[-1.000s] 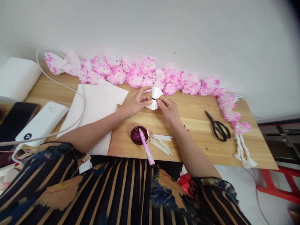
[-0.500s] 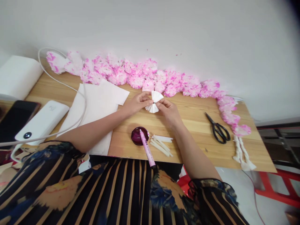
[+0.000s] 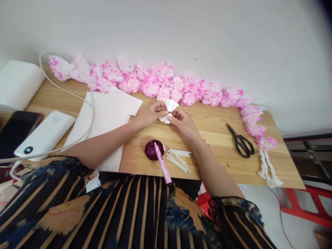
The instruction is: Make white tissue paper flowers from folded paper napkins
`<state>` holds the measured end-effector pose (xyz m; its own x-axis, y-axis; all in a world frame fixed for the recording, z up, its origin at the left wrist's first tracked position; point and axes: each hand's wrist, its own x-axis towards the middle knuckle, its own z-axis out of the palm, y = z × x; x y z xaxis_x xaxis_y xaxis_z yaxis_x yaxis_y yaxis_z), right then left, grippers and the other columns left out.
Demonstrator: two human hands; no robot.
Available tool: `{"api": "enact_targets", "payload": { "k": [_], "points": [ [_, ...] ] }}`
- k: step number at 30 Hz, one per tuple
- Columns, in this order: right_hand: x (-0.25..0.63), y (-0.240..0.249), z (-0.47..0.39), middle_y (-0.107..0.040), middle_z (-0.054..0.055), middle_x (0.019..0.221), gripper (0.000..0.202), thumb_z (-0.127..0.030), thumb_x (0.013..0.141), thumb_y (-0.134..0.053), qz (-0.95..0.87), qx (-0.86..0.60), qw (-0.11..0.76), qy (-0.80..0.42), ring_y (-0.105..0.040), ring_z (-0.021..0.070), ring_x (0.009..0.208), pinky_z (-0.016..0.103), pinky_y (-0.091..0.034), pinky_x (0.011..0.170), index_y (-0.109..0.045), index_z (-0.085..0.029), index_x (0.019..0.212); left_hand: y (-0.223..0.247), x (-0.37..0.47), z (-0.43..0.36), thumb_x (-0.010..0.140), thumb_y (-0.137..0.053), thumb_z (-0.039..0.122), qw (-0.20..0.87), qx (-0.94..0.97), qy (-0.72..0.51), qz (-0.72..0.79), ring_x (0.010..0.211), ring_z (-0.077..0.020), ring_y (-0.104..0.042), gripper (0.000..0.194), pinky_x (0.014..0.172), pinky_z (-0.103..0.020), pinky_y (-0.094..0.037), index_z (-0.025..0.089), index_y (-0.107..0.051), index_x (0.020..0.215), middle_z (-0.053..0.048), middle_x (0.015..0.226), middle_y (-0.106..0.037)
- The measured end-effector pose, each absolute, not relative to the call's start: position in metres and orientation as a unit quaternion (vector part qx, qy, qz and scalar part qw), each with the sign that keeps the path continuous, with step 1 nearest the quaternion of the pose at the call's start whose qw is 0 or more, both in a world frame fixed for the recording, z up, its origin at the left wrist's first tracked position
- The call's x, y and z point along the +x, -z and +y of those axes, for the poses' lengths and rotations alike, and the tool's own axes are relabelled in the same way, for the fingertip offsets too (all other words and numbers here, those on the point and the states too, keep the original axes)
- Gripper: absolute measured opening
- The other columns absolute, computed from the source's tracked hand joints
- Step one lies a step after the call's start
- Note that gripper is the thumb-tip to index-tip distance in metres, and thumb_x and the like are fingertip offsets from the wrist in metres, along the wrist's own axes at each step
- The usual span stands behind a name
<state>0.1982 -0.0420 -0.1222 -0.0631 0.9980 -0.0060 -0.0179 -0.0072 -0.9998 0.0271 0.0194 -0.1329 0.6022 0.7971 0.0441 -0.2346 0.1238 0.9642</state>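
Between my hands is a small white pleated paper fan (image 3: pixel 171 105), pinched at its middle so that it flares above and below. My left hand (image 3: pixel 153 114) grips it from the left, thumb and fingers pressed near the centre. From the right, my right hand (image 3: pixel 184 122) pinches the same folded paper at its middle. Just beyond the hands, a long row of pink-and-white paper flowers (image 3: pixel 149 83) lies along the wall. Nearer to me, a pink marker (image 3: pixel 163 164) leans on a small dark purple dish (image 3: pixel 150 150), beside several white sticks (image 3: pixel 178 160).
Stacked white paper sheets (image 3: pixel 101 117) lie left of my hands. Farther left are a white power bank (image 3: pixel 48 135) with a cable (image 3: pixel 64 90), a black phone (image 3: pixel 18 133) and a white roll or pack (image 3: pixel 20 84). Black scissors (image 3: pixel 241 141) rest on the wooden table (image 3: pixel 218 166) at right.
The paper fan and both hands have shifted very slightly, and the right fingers sit a little differently at its middle. The view has moved a touch; objects on the table stay put.
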Motion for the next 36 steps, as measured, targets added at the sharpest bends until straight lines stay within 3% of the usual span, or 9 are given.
{"api": "enact_targets", "payload": {
  "k": [6,12,17,21,26,30,36],
  "points": [
    [0.199,0.122,-0.042,-0.070,-0.001,0.082,0.047,-0.055,0.067,-0.088,-0.501,-0.479,0.486,-0.532,-0.065,0.0164,0.079,0.032,-0.053,0.079,-0.065,-0.023,0.092,0.134,0.027,0.018,0.072,-0.086,0.056,0.716,0.524,-0.383,0.255,0.074,-0.0091,-0.061,0.054,0.069,-0.022,-0.047,0.015,-0.066,0.100,0.000,0.084,-0.069],
    [0.207,0.127,-0.039,-0.068,-0.001,0.079,0.047,-0.058,0.068,-0.087,-0.505,-0.490,0.496,-0.509,-0.062,0.0149,0.075,0.031,-0.050,0.074,-0.066,-0.021,0.088,0.133,0.023,0.022,0.064,-0.092,0.050,0.721,0.558,-0.325,0.251,0.070,-0.0097,-0.062,0.065,0.063,-0.021,-0.048,0.015,-0.063,0.112,0.000,0.081,-0.070],
    [0.214,0.126,-0.038,-0.067,-0.001,0.076,0.045,-0.059,0.068,-0.086,-0.486,-0.511,0.501,-0.502,-0.059,0.0149,0.073,0.030,-0.048,0.072,-0.068,-0.021,0.085,0.131,0.018,0.023,0.074,-0.086,0.043,0.682,0.553,-0.368,0.306,0.062,-0.0083,-0.058,0.049,0.061,-0.022,-0.047,0.015,-0.067,0.109,0.001,0.077,-0.067],
    [0.214,0.122,-0.040,-0.065,-0.002,0.073,0.045,-0.060,0.066,-0.086,-0.485,-0.511,0.477,-0.526,-0.057,0.0143,0.071,0.030,-0.047,0.070,-0.068,-0.021,0.080,0.127,0.019,0.020,0.080,-0.080,0.042,0.669,0.544,-0.397,0.315,0.070,-0.0107,-0.060,0.039,0.069,-0.025,-0.049,0.014,-0.069,0.105,0.000,0.079,-0.067],
    [0.209,0.124,-0.041,-0.072,0.001,0.082,0.042,-0.054,0.065,-0.089,-0.494,-0.497,0.444,-0.558,-0.062,0.0153,0.077,0.031,-0.049,0.078,-0.073,-0.019,0.083,0.128,0.022,0.018,0.073,-0.085,0.049,0.685,0.563,-0.361,0.288,0.073,-0.0111,-0.059,0.046,0.067,-0.024,-0.045,0.012,-0.070,0.095,-0.002,0.084,-0.069],
    [0.205,0.125,-0.041,-0.075,0.001,0.088,0.046,-0.054,0.065,-0.089,-0.460,-0.486,0.477,-0.569,-0.066,0.0163,0.080,0.033,-0.052,0.082,-0.075,-0.021,0.095,0.134,0.024,0.017,0.071,-0.086,0.051,0.686,0.566,-0.357,0.287,0.073,-0.0121,-0.061,0.048,0.067,-0.024,-0.047,0.012,-0.069,0.093,-0.003,0.085,-0.070],
    [0.206,0.124,-0.041,-0.070,-0.003,0.074,0.041,-0.053,0.064,-0.091,-0.431,-0.504,0.532,-0.527,-0.060,0.0123,0.068,0.029,-0.050,0.071,-0.072,-0.022,0.083,0.133,0.024,0.017,0.074,-0.083,0.048,0.663,0.586,-0.364,0.292,0.060,-0.0092,-0.057,0.042,0.058,-0.022,-0.045,0.013,-0.066,0.091,0.001,0.072,-0.066]
  ]
}}
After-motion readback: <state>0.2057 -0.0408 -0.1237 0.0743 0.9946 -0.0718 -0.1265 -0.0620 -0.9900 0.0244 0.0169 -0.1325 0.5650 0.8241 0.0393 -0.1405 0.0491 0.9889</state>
